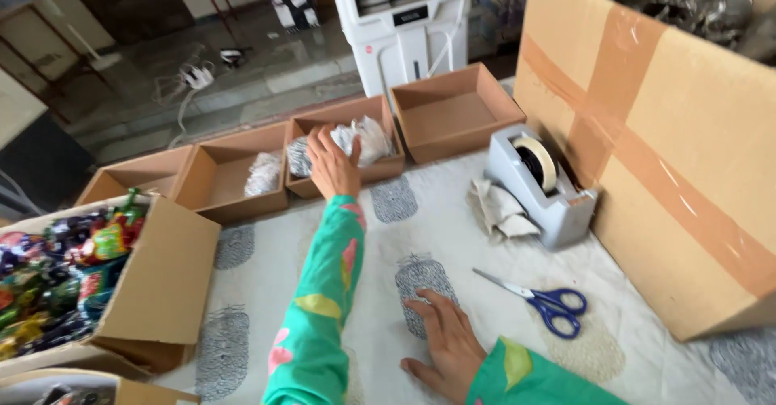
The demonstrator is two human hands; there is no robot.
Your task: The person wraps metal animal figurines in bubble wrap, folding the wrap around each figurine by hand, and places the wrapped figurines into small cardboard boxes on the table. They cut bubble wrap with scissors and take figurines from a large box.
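The left hand is stretched far forward over the front wall of a shallow brown tray, its fingers curled down onto a crumpled white packet lying inside; whether the packet is actually pinched or only touched cannot be told, since the fingertips are hidden by the back of the hand. The arm is extended because the tray sits at the far edge of the table. The right hand is laid flat on the patterned cloth, fingers spread and nothing held, apparently as a brace for the long reach.

Four such trays are set side by side in a row. A white packet is seen in the tray to the left of the one reached into, while the rightmost tray is seen bare. A carton of colourful wrapped items is kept open at the near left. Blue-handled scissors lie near the right hand, with a grey tape dispenser and a crumpled cloth beyond them. A large taped cardboard box stands along the right side.
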